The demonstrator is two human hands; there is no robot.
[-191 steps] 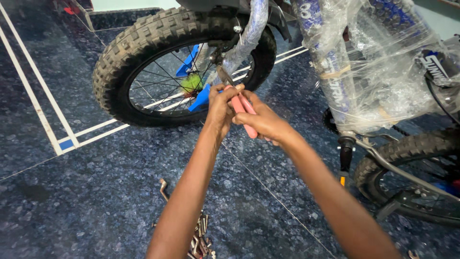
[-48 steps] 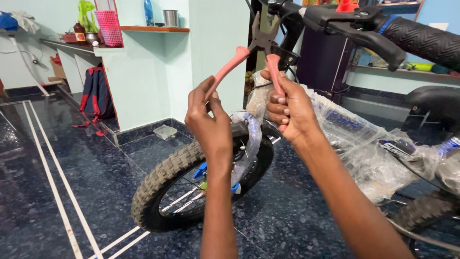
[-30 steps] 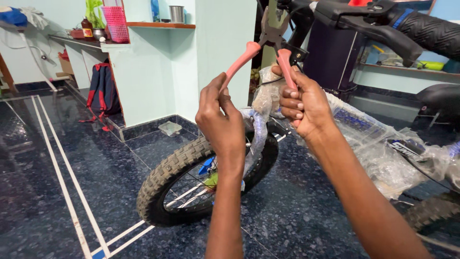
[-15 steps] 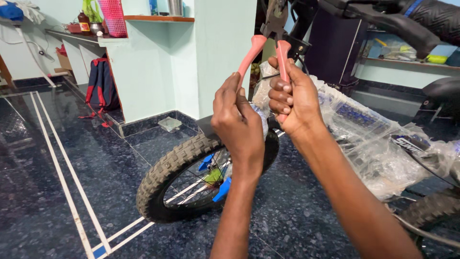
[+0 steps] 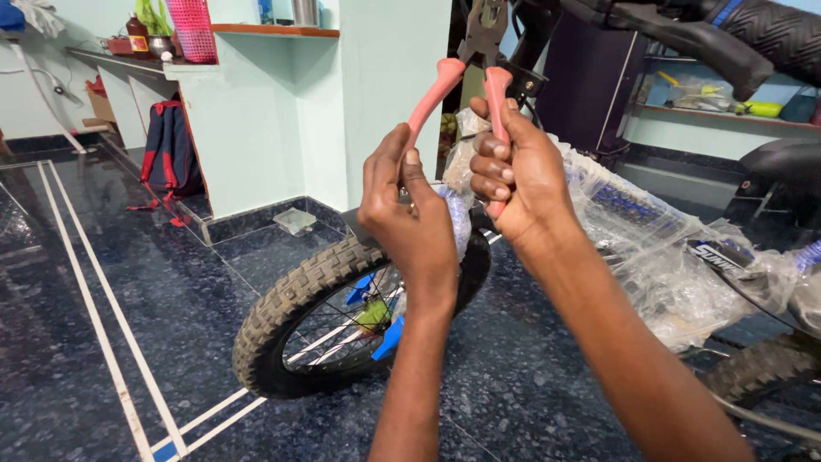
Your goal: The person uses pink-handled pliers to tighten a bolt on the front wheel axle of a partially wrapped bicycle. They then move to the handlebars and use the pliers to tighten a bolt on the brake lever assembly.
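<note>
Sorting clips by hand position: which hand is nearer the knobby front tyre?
Left. The left hand sits just above the front tyre, holding one pink plier handle; the right hand is higher and further right.

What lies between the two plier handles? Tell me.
Nothing solid: in the head view the gap between the pliers' pink handles shows only the wall behind. The left hand holds one handle, the right hand the other.
</note>
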